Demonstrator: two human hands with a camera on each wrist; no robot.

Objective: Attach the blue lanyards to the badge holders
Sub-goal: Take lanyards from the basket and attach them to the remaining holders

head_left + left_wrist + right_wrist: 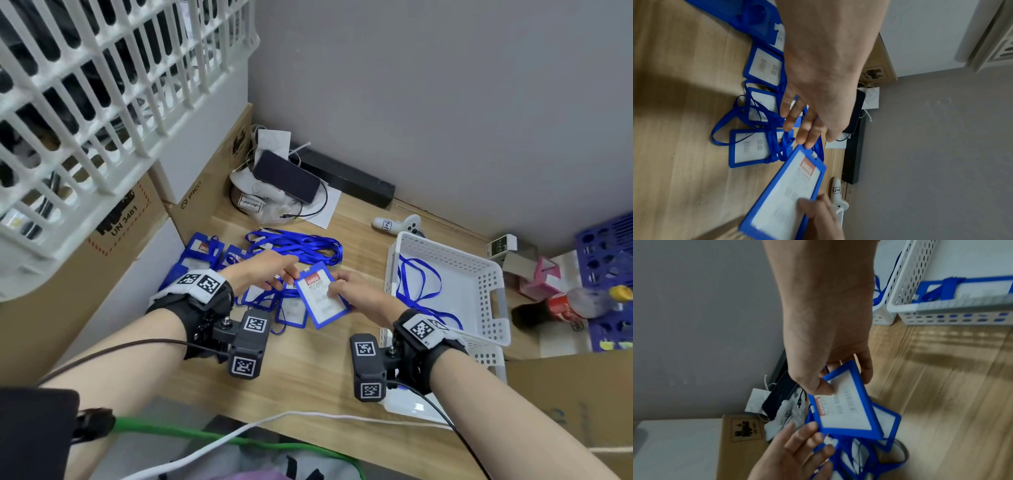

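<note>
The right hand (359,294) pinches a blue badge holder (320,298) between thumb and fingers, lifted above the table (308,377). The left hand (263,270), fingers nearly straight, touches the holder's top edge. Loose blue lanyards (301,245) lie just behind.

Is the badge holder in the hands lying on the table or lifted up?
Lifted up. The right hand pinches the badge holder by one end, tilted above the others; the left hand touches its top with straight fingers.

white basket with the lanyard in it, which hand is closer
Right. The right hand holds a badge holder just beside the white basket; the left hand is farther off, beyond the holder.
</note>
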